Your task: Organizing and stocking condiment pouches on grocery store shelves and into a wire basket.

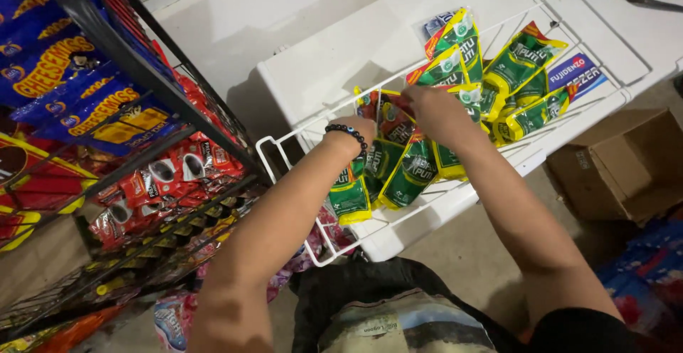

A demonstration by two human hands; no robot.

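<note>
A white wire basket (284,155) lies on a white chest lid and holds several green and yellow snack packets (523,58). My left hand (358,131), with a dark bead bracelet on the wrist, is closed on packets at the basket's near end (350,195). My right hand (434,111) grips packets in the middle of the row (413,172). Both hands sit close together over the same bunch. Which packets each hand pinches is partly hidden by the fingers.
A black wire rack (153,76) at left carries blue, yellow and red snack bags (160,179). An open cardboard box (626,164) stands on the floor at right. More coloured packets (171,321) lie low at left and at far right. The white chest (313,19) stretches behind the basket.
</note>
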